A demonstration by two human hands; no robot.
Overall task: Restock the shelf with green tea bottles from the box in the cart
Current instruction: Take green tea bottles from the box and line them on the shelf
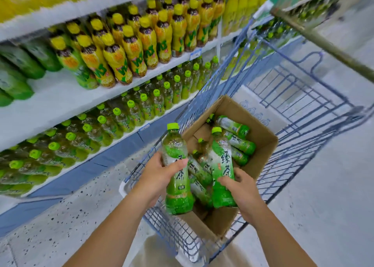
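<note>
Far left: smooth white shelf (60, 96), lower rows packed with clear, green-capped stocked bottles (113, 122). Left hand (159, 175) wrapped round waist of left bottle (178, 185), glossy ribbed plastic, upright over cart rim. Right bottle (222, 161) tilted above box, clamped low by right hand (240, 187). Open brown cardboard box (263, 159), loose bottles (238, 143) lying inside. Blue wire cart (299, 96) around box

Shelving (60, 96) fills the frame's left, with rows of green tea bottles (129, 112) on its lowest board. The cart (204, 104) stands right of it, a cardboard box (261, 134) inside, loose bottles (240, 144) lying in the box. At lower centre, the left hand (155, 177) grips the left bottle (178, 185) and the right hand (242, 189) the right bottle (221, 161), both over the box.
</note>
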